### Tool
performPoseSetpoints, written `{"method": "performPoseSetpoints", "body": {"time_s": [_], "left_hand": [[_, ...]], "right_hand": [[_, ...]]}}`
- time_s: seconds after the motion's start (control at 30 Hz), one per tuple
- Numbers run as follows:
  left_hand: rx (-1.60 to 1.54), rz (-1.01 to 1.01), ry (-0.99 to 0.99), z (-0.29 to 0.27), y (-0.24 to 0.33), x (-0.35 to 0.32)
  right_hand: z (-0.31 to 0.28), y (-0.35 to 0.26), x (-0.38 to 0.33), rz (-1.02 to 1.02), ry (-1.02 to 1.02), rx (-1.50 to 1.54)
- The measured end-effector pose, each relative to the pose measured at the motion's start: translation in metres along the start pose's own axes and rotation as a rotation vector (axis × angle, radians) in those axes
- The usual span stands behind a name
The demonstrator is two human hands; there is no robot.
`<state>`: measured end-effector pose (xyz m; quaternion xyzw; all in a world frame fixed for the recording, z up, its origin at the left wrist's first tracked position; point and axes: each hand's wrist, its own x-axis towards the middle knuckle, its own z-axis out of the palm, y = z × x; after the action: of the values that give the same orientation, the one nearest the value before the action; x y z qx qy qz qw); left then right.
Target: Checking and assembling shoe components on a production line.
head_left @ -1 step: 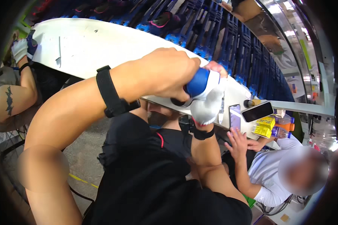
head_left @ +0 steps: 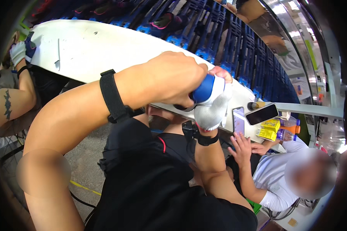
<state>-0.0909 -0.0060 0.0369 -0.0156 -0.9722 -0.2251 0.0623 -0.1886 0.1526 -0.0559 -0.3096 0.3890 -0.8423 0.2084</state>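
Just beyond my lap, both of my hands are closed on a blue shoe with a white sole edge (head_left: 203,89). My bare left hand (head_left: 177,77) grips it from the left, fingers bent over its upper side and the thumb beneath. My right hand (head_left: 212,109), in a white-grey glove with bare fingertips, holds the right side, its fingers wrapped round the far end. Much of the shoe is hidden behind the two hands, and a dark part of it shows under my left thumb. Black straps circle both my wrists.
A long white table (head_left: 104,46) stretches in front of me, with blue racks (head_left: 204,38) behind it. Two phones, a black-screened one (head_left: 261,114) and a lit one (head_left: 238,120), lie near yellow boxes (head_left: 269,129) and bottles (head_left: 289,134). Co-workers sit at left and right.
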Motion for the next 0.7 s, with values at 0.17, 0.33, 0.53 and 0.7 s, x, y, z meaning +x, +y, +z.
{"method": "performPoseSetpoints", "body": {"time_s": [0.17,0.33,0.53,0.7], "left_hand": [[0.214,0.274,0.002,0.011,0.033,0.016],[0.244,0.386,0.004,0.021,0.039,0.017],[0.414,0.154,-0.17,-0.031,0.053,-0.019],[-0.052,-0.155,-0.231,-0.024,0.067,-0.083]], "right_hand": [[-0.029,-0.03,-0.022,0.198,0.114,-0.073],[-0.031,-0.057,-0.037,0.238,0.01,-0.521],[-0.036,-0.061,-0.071,-0.12,-0.335,-0.875],[-0.047,-0.011,-0.082,-0.232,-0.284,-0.941]]}}
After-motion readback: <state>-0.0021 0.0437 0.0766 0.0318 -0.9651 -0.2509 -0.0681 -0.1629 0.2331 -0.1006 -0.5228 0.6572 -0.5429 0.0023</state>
